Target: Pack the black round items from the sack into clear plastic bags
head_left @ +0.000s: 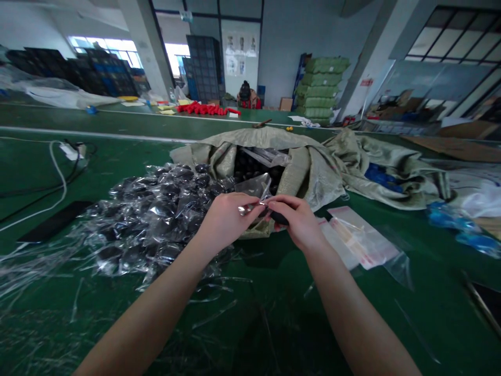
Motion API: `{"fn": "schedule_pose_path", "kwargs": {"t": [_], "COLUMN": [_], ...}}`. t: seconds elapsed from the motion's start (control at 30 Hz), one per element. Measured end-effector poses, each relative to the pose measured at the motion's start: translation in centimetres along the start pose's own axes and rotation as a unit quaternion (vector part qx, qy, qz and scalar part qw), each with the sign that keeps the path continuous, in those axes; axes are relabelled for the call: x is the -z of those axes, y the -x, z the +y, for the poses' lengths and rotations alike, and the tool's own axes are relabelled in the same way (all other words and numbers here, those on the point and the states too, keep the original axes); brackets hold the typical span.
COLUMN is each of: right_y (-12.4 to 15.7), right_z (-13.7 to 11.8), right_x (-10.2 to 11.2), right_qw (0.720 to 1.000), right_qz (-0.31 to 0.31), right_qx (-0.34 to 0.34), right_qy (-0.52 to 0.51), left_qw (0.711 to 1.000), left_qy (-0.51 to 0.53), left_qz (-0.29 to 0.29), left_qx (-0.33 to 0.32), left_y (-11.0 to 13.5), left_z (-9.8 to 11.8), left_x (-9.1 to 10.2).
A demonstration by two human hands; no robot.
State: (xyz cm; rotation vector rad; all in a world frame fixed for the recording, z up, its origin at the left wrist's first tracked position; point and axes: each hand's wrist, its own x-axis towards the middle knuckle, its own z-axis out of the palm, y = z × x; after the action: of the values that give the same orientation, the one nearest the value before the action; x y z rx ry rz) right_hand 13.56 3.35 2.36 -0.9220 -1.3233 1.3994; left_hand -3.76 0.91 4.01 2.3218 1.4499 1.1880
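Note:
My left hand (230, 214) pinches the edge of a small clear plastic bag (256, 187) in front of the sack opening. Close beside it, my right hand (295, 219) has its fingers closed on a dark rounded piece (279, 217), at the same bag's edge; whether the piece is inside the bag I cannot tell. Left of my hands lies a heap of dark rounded pieces in clear bags (156, 209). Behind my hands, an open woven sack (297, 177) holds many loose dark pieces (250, 166). Flat clear bags (360, 235) lie right of my right hand.
Clear plastic strips (43, 266) litter the green table (129, 149). A black flat slab (55, 222) and a white cable (58, 172) are at left. Another sack (391, 172) and blue plastic (465, 224) lie at right. A person (247, 96) is in the background.

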Motion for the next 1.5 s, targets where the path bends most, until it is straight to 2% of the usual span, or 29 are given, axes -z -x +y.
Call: {"fn": "schedule_pose_path", "kwargs": {"t": [0.1,0.33,0.67,0.9,1.1,1.33,1.5], "right_y": [0.1,0.6,1.0,1.1,1.0,1.2,1.5], "right_z": [-0.2,-0.5,-1.2,-1.3,-1.4,-1.1,-1.2], "right_x": [-0.2,-0.5,-0.3,-0.6,-0.5,-0.7,-0.9], "right_qw": [0.999,0.985,0.97,0.969,0.972,0.936,0.913], "right_qz": [0.028,0.071,0.062,0.079,0.098,0.107,0.137], "right_qx": [0.009,0.029,0.056,0.041,0.032,0.103,0.109], "right_qy": [0.02,0.156,0.227,0.229,0.21,0.318,0.369], "left_qw": [0.999,0.984,0.993,0.987,0.979,0.962,0.957], "left_qy": [-0.03,-0.169,-0.115,-0.158,-0.202,-0.261,-0.264], "left_qz": [0.007,0.048,-0.029,-0.008,0.003,0.053,0.093], "left_qx": [-0.012,-0.013,-0.013,0.007,-0.019,-0.063,-0.07], "left_y": [0.1,0.4,0.5,0.6,0.5,0.7,0.7], "left_z": [0.2,0.4,0.4,0.7,0.5,0.7,0.6], "left_x": [0.1,-0.7,-1.2,-1.8,-1.3,-1.3,-1.1]}}
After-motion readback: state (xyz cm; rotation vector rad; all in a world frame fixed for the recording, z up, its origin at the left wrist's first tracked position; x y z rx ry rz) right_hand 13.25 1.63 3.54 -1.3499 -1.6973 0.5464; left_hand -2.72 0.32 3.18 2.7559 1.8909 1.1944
